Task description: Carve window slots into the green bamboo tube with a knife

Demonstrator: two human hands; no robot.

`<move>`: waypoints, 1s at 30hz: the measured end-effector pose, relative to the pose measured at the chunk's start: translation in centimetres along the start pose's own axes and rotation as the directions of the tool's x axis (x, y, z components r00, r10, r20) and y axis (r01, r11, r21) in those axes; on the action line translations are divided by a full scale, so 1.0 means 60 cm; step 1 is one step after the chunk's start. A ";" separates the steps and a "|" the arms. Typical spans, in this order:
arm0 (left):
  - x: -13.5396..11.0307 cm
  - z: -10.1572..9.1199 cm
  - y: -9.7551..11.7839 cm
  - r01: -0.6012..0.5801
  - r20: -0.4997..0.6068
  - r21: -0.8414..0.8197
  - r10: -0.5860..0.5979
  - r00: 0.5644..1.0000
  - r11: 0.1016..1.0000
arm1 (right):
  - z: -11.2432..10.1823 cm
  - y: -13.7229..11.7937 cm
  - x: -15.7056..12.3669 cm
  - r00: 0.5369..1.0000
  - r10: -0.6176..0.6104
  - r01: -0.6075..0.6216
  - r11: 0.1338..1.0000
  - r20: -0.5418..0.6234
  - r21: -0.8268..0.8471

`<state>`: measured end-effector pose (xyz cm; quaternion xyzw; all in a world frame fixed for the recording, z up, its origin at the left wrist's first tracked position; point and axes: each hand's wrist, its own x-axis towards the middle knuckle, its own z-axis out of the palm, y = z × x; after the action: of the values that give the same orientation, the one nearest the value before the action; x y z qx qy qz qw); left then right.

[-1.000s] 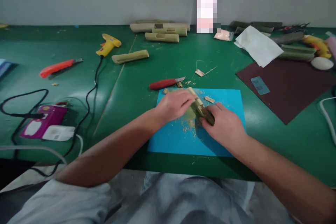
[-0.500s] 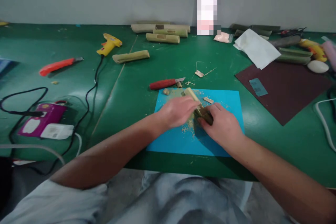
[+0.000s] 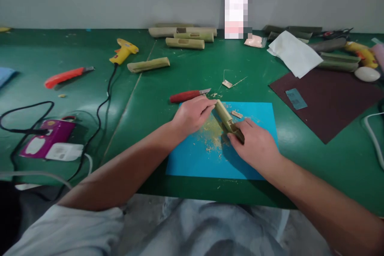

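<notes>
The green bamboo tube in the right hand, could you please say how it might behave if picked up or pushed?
The green bamboo tube looks stiff, its wall running straight. Its cut opening suggests a hollow, probably light body. Its rounded outside may let it roll on the blue rectangular sheet.

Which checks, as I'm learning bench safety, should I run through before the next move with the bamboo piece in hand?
1. Right hand has its grip on the bamboo piece: ok, around the near end.
2. Left hand holds the far end firmly: cannot tell; the fingertips are at it, pressure isn't visible.
3. Red-handled knife has its blade covered: not ok, bare, just beyond the left hand.
4. Blue sheet free of shavings: not ok, scattered.
5. Yellow glue gun away from both hands: ok.
</notes>
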<state>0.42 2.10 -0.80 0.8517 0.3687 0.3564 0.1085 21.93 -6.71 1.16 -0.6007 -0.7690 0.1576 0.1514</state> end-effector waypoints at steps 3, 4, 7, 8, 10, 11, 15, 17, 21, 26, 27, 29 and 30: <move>0.001 0.006 0.010 -0.018 0.065 0.015 0.017 0.998 1.000 | -0.001 0.002 0.002 1.000 0.006 -0.006 1.000 0.000 0.002; 0.000 0.008 0.017 -0.042 0.102 0.023 0.039 0.994 0.999 | -0.001 0.003 0.003 1.000 0.009 -0.009 1.000 0.005 0.003; -0.003 0.014 0.037 -0.152 0.278 0.009 0.144 0.950 0.988 | 0.001 0.004 0.004 1.000 0.008 -0.008 1.000 0.013 0.015; -0.003 0.015 0.040 -0.178 0.313 0.004 0.168 0.935 0.984 | 0.002 0.004 0.005 1.000 0.008 -0.008 1.000 0.013 0.021; -0.001 0.016 0.037 -0.170 0.283 0.004 0.162 0.945 0.985 | 0.003 0.004 0.006 1.000 0.013 -0.013 1.000 0.004 0.026; 0.002 0.016 0.032 -0.143 0.227 0.002 0.139 0.964 0.990 | 0.004 0.004 0.006 1.000 0.017 -0.017 0.999 0.002 0.027; 0.013 0.013 0.005 -0.072 0.031 -0.050 0.074 0.997 0.996 | 0.002 0.002 0.006 1.000 0.015 -0.016 1.000 0.013 0.026; 0.017 0.013 -0.003 -0.063 0.014 -0.038 0.064 0.998 0.997 | 0.001 0.002 0.005 1.000 0.008 -0.008 1.000 0.013 0.028; 0.015 0.014 -0.002 -0.006 -0.006 -0.012 0.005 1.000 1.000 | -0.002 0.002 0.004 1.000 0.015 -0.015 1.000 -0.008 -0.002; 0.007 0.014 0.012 -0.149 0.192 -0.053 0.156 0.969 0.987 | -0.004 0.004 0.005 1.000 0.013 -0.013 1.000 -0.006 0.006; 0.007 0.013 0.012 -0.172 0.214 -0.050 0.178 0.960 0.984 | -0.005 0.004 0.006 1.000 0.010 -0.010 1.000 -0.004 0.006; 0.009 0.012 0.008 -0.144 0.157 -0.005 0.143 0.977 0.989 | -0.006 0.004 0.005 1.000 0.004 -0.004 1.000 -0.006 0.001; 0.011 0.011 0.006 -0.111 0.106 0.018 0.108 0.988 0.994 | -0.006 0.004 0.005 1.000 0.001 -0.001 1.000 -0.010 -0.004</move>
<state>1.39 2.35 -0.79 0.8894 0.3194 0.3122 0.0977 22.21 -6.34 1.42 -0.6021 -0.7683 0.1533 0.1538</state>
